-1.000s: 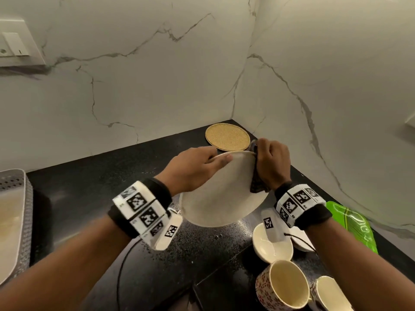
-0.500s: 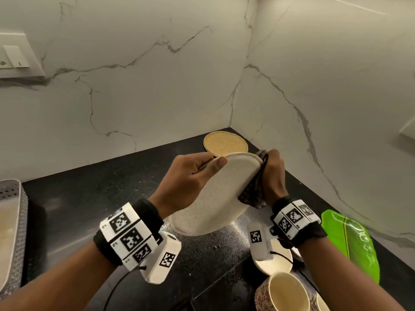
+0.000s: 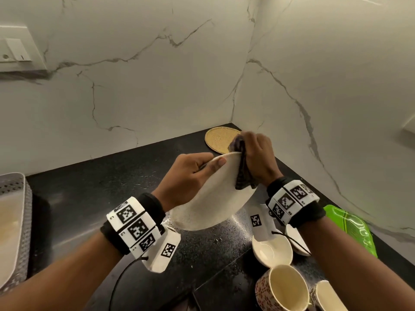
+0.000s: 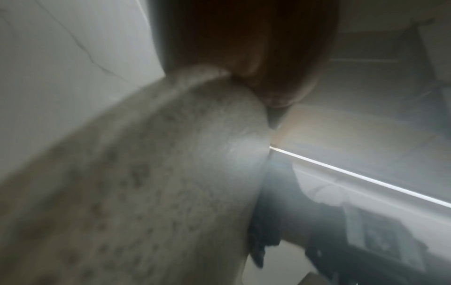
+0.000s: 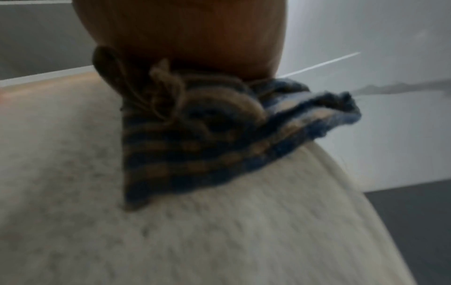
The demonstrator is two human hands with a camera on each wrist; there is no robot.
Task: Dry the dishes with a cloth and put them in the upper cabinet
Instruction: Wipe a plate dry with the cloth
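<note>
One plate (image 3: 211, 198): round, cream, speckled matte glaze, held tilted above the counter (image 3: 94, 198) between both hands. Left hand (image 3: 186, 176) grips its near-left rim, thumb laid flat over the upper face, the other fingers curled behind. Right hand (image 3: 258, 160) has one cloth (image 3: 242, 171) bunched in its fingers, wrapped over the far rim just right of the left thumb; the cloth is a woven check, dark blue and tan, with a frayed edge. Right wrist view is blurred but shows the cloth (image 5: 207, 138) folded over the plate's edge (image 5: 171, 241).

Below the right wrist on the counter: two shallow cream saucers (image 3: 271, 250), only one fully visible, and two mugs, one patterned with red marks outside (image 3: 283, 290), one plain cream at the frame edge (image 3: 327, 297). One round woven mat (image 3: 221, 139) lies just beyond the right fingers in the corner. One glossy green leaf-shaped tray (image 3: 350, 230) sits right of the right wrist. One grey perforated basket (image 3: 20, 221) sits far left of the left hand. Counter is black, speckled, with water droplets.
</note>
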